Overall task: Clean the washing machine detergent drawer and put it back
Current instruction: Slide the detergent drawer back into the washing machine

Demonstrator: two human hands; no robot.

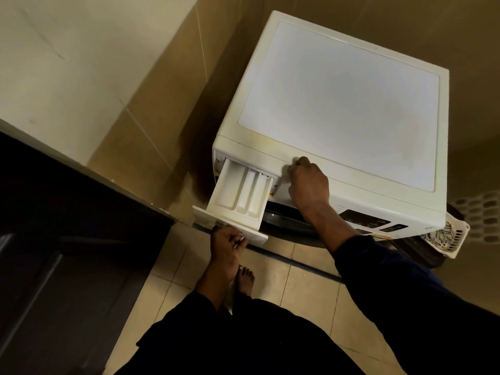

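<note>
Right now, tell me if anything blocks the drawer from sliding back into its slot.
Nothing visible does. The detergent drawer sits part-way out, its rear inside the slot. The left hand grips its front panel; the right hand rests on the washing machine beside the slot, not across it.

The left grip (pixel 227 240) reaches low and forward on a bare forearm, its fingers curled round the front panel of the drawer (pixel 238 190). The right arm stretches further out, its dark sleeve (pixel 378 266) ending below the wrist. The right grip (pixel 308 182) lies knuckles up with fingers bent and thumb on top.
</note>
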